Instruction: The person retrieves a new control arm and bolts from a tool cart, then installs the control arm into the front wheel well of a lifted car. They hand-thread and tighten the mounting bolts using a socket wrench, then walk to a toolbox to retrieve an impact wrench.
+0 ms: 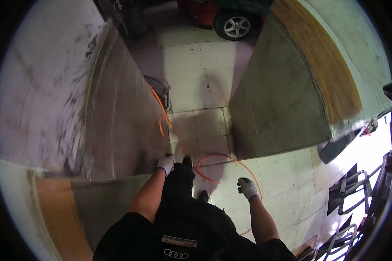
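Note:
My left hand [166, 164], in a pale work glove with dark fingertips and a blue cuff, hangs close to the end of the left wall. Its fingers are small and blend into the dark background, so their shape is unclear. On the other side, my right hand [248, 188] wears the same kind of glove and is held over the floor. Its dark-tipped fingers are loosely bent and apart, with nothing visible in them. An orange hose [222, 155] loops over the floor and passes beyond my right wrist, seemingly apart from the hand.
A thick left wall [122, 104] and a right wall [278, 95] flank a tiled passage [196, 61]. Dark coiled cable [159, 87] lies by the left wall. Beyond stands a red car with a wheel [237, 27]. Metal frames [355, 187] and a tire [335, 148] are at right.

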The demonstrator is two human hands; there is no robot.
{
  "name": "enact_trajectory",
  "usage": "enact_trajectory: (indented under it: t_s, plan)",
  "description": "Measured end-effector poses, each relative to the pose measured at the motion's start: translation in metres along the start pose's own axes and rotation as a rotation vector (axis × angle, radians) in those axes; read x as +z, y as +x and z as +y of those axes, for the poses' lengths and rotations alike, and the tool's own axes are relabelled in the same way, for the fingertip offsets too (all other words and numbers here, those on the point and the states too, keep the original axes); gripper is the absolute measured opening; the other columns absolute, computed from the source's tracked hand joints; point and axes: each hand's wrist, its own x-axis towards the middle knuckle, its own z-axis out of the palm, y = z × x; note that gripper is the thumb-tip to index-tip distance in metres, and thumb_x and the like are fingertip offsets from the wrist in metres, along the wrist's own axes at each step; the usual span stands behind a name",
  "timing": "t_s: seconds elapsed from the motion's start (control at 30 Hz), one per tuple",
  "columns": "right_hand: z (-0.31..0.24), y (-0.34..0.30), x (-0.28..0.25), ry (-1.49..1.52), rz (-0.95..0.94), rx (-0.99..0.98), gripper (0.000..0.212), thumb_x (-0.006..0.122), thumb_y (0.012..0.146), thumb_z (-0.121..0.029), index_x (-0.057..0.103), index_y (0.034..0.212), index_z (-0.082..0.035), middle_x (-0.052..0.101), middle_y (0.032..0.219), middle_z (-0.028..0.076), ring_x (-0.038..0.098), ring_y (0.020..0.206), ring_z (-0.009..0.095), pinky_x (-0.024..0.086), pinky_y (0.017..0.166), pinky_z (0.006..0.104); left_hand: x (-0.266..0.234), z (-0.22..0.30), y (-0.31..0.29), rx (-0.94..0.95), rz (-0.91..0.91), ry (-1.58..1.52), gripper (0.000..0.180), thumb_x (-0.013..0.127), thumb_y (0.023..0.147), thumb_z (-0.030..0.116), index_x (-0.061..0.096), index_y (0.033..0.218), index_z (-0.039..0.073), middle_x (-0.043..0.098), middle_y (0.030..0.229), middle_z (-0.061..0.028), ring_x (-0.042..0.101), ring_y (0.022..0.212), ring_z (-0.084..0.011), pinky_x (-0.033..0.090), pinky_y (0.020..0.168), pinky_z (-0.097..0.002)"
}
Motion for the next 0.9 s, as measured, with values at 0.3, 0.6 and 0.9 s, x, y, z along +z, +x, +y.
enact_trajectory:
  t_s: [0.3, 0.6, 0.9]
  plan:
    - [-0.190, 0.239, -0.004, 0.310, 0.151, 0.027, 0.027, 0.063, 0.103, -0.031, 0.069, 0.114, -0.007, 0.069, 0.091, 0.008, 0.067, 0.072, 0.021, 0.058, 0.066, 0.0387, 0.021, 0.209, 0.279, 0.146, -0.096, 0.827, 0.045, 0.057, 0.100, 0.040, 0.067, 0.120, 0.001, 0.065, 0.117, -0.0220, 0.063, 0.109, -0.0347, 0.049, 0.097, -0.0463]
    - [-0.282, 0.307, 0.013, -0.389, -0.204, 0.334, 0.039, 0.059, 0.102, -0.040, 0.076, 0.113, -0.007, 0.075, 0.098, 0.012, 0.070, 0.083, 0.029, 0.056, 0.077, 0.0428, 0.006, 0.543, 0.357, 0.202, -0.172, 0.446, 0.043, 0.068, 0.088, 0.036, 0.075, 0.110, 0.000, 0.075, 0.103, -0.0274, 0.074, 0.097, -0.0375, 0.056, 0.086, -0.0459]
    - [-0.599, 0.652, 0.028, -0.103, -0.038, 0.213, 0.037, 0.077, 0.094, -0.031, 0.076, 0.114, 0.001, 0.076, 0.090, 0.014, 0.071, 0.075, 0.025, 0.055, 0.067, 0.0410, -0.014, 0.713, 0.504, 0.053, -0.189, 0.746, 0.059, 0.064, 0.092, 0.046, 0.070, 0.119, -0.007, 0.071, 0.117, -0.0313, 0.070, 0.109, -0.0424, 0.055, 0.094, -0.0481]
